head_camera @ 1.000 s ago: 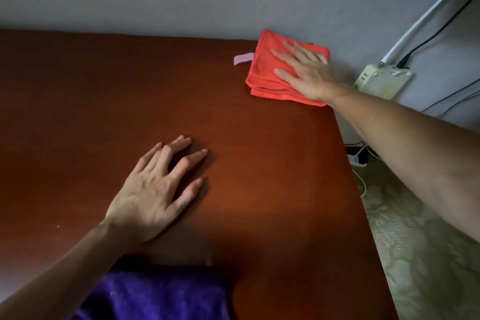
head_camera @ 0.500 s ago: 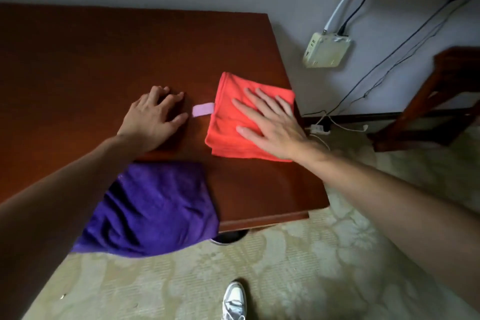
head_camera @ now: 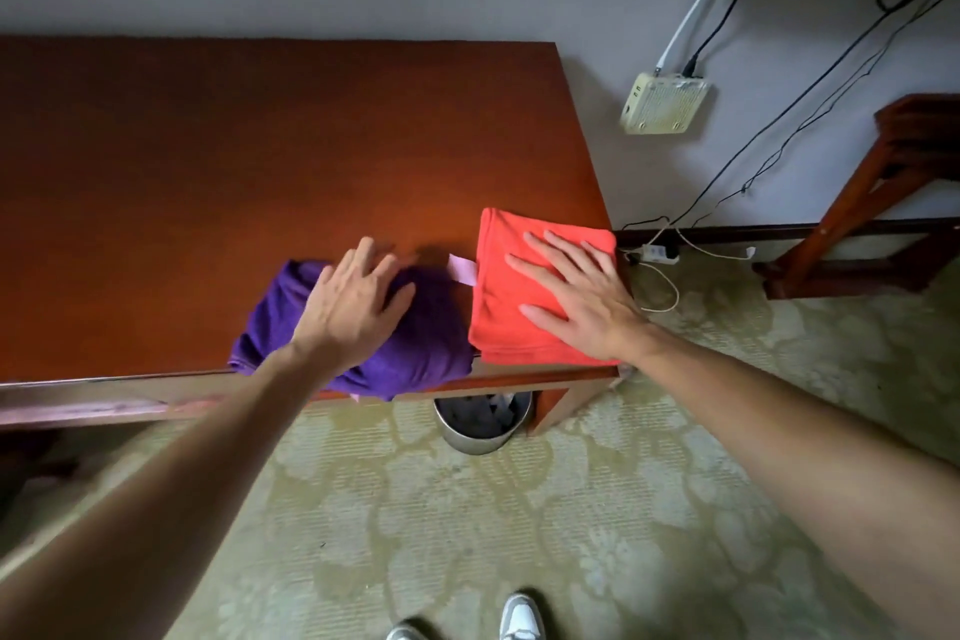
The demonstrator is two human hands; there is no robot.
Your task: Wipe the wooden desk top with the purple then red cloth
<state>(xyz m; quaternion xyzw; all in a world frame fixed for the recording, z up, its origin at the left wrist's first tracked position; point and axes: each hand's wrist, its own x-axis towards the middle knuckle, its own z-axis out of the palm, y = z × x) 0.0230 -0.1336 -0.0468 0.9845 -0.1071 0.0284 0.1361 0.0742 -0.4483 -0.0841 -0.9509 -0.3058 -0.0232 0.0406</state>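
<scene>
My right hand lies flat, fingers straight, pressing the folded red cloth at the tabletop's near right corner. My left hand rests open on the bunched purple cloth, which overhangs the edge. Both look soft, light, floppy; I'd pinch a folded edge.

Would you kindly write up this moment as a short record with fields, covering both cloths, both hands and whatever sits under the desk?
surface: wooden desk top, against the wall
purple cloth: bunched at the near edge, partly overhanging it
red cloth: folded flat at the near right corner, pink tag at its left side
left hand: fingers straight, over the purple cloth
right hand: flat, pressing the red cloth
below the desk: metal bin on patterned carpet
</scene>
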